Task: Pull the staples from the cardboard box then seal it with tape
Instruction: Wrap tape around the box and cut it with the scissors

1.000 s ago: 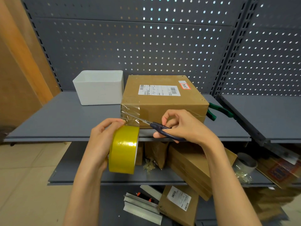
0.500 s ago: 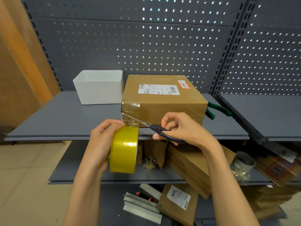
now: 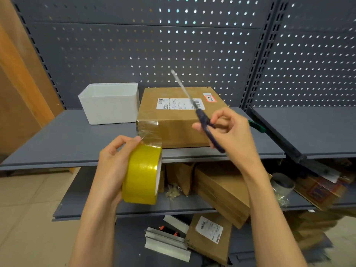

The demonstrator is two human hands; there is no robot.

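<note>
a tape strip point(image 3: 149, 125) already lay on the cardboard box point(image 3: 179, 120) corner; left hand point(image 3: 113, 162) gripped the tape roll point(image 3: 142, 174), right hand point(image 3: 231, 132) held scissors point(image 3: 200, 114); more sealing likely remained.

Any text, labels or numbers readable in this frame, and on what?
White shipping label on the cardboard box: barcodes and print, too small to read.
Red-edged sticker on the box: handwriting, illegible.
Label on lower parcel: blurred.
Nothing reads clearly.

2 bare forearms, no sleeves or jewellery.
</note>
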